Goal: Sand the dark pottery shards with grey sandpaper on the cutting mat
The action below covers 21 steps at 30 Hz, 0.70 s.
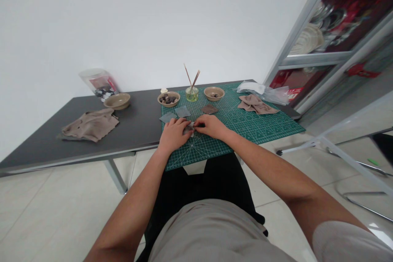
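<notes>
My left hand point(174, 134) rests on the green cutting mat point(192, 153), with its thumb and forefinger closed around a small, mottled grey piece point(188, 128). From the other side my right hand point(211, 126) reaches in, fingers pinched together at the edge of that piece. What lies inside the pinch is too small and too covered to make out. Just beyond the left fingers are two grey-blue sandpaper-like squares point(183, 111). A brown square point(209, 109) lies past the right hand.
Behind my hands stand a bowl of dark lumps point(168, 99), a glass of yellowish liquid with brushes point(192, 94) and another bowl point(214, 93). Brown cloths point(92, 125) lie at both sides. A clear tub point(98, 83) and a tan bowl point(117, 101) stand left; plastic bags point(267, 91) lie right.
</notes>
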Available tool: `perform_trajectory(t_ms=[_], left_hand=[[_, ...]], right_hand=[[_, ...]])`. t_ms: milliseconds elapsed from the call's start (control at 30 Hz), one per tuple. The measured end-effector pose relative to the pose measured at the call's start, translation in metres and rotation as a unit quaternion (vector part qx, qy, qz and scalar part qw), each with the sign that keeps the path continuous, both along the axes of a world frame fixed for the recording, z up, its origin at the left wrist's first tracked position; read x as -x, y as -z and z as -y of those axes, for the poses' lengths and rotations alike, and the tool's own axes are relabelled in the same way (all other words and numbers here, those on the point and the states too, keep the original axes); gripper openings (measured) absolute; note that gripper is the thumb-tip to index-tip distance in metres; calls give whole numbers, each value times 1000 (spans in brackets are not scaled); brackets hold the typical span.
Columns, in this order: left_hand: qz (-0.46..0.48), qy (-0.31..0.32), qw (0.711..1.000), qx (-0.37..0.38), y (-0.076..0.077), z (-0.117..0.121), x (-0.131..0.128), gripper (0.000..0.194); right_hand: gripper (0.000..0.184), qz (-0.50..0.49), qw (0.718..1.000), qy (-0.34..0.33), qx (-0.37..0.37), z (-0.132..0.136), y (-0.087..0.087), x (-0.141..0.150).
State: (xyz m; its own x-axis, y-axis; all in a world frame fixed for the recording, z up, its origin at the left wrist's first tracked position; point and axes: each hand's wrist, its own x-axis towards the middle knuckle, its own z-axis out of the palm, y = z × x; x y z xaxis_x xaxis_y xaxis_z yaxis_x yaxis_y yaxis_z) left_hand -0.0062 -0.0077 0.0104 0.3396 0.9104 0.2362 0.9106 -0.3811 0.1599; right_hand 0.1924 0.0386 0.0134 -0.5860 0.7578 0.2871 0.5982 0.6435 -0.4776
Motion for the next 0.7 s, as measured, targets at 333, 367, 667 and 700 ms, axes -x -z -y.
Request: perform_trajectory(t_ms=[333, 367, 667, 700], left_hand=[[10, 0, 1000, 2, 0, 0, 0, 45], [9, 2, 1000, 3, 1, 0, 0, 45], [-2, 0, 1000, -1, -1, 1, -1, 43], [-2, -1, 1000, 1, -2, 1, -1, 43]], right_hand=[[3, -13, 1000, -4, -13, -4, 6, 2], [3, -11, 1000, -5, -10, -5, 5, 1], [4, -1, 999, 16, -28, -13, 5, 6], [4, -2, 1000, 9, -28, -13, 6, 5]])
